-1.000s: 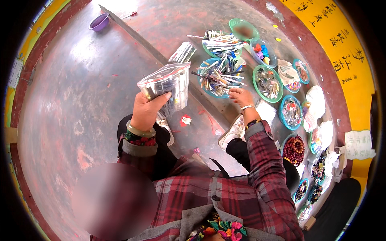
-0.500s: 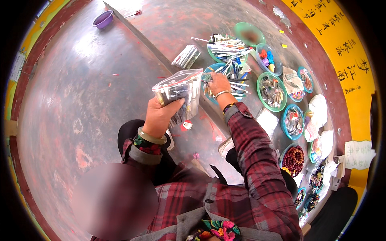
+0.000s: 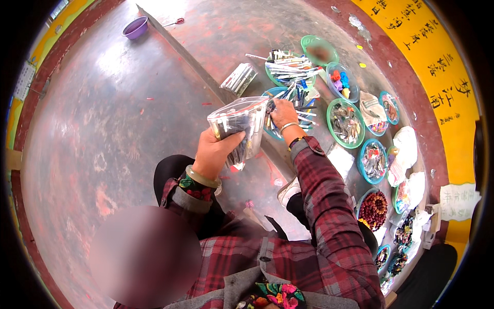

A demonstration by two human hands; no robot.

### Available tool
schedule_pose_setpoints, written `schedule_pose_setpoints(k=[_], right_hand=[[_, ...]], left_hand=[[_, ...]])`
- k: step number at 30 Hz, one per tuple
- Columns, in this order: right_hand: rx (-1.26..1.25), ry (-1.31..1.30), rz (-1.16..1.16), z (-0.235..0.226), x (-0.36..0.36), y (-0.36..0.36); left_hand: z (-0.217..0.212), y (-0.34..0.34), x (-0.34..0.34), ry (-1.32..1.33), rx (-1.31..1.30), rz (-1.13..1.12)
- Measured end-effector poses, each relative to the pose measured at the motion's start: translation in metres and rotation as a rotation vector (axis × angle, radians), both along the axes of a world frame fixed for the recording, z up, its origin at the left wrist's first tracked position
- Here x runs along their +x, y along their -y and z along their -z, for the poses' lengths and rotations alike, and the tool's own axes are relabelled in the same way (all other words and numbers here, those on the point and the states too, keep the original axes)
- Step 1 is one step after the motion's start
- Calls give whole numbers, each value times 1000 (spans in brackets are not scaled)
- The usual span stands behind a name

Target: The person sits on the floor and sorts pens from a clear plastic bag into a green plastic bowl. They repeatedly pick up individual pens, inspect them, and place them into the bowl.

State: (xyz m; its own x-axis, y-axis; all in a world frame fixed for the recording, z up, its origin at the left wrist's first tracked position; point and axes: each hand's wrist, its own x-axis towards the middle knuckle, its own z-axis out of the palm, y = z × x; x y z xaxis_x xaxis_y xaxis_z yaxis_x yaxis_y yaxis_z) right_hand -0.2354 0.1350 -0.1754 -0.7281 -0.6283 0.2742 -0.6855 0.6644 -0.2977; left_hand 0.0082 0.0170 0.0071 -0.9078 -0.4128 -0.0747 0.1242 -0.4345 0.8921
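Observation:
My left hand (image 3: 213, 152) grips a clear zip bag (image 3: 252, 126) packed with pens, thumb across its front and the bag's mouth upward. Close by the bag's right top corner is my right hand (image 3: 284, 114), its fingers bent together; a dark bit shows at the fingertips, too small to name. Under and behind that hand lies a blue basket (image 3: 271, 93) heaped with pens. Just beyond it stands a green basket (image 3: 268, 77) piled with more pens. A second clear bag of pens (image 3: 239, 78) rests on the floor beyond the held bag.
On the right, several baskets hold small goods, among them a green basket (image 3: 331, 123) and a basket of dark red beads (image 3: 373, 210). A purple basin (image 3: 135, 28) and red-handled scissors (image 3: 179, 21) lie far left. A floor seam (image 3: 193, 63) runs diagonally.
The left hand and its bag have shifted right and slightly nearer. My right hand has drawn back a little from the pens, toward the bag's corner.

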Motion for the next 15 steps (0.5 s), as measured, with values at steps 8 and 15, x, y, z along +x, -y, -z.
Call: schedule_pose_setpoints(k=[8,15], right_hand=[[340,161,-83,4,-6,19],[-423,200,296,-27,7,-52]], left_hand=[[10,0,-12,6,95,24],[18,-2,-9,13,71,138]])
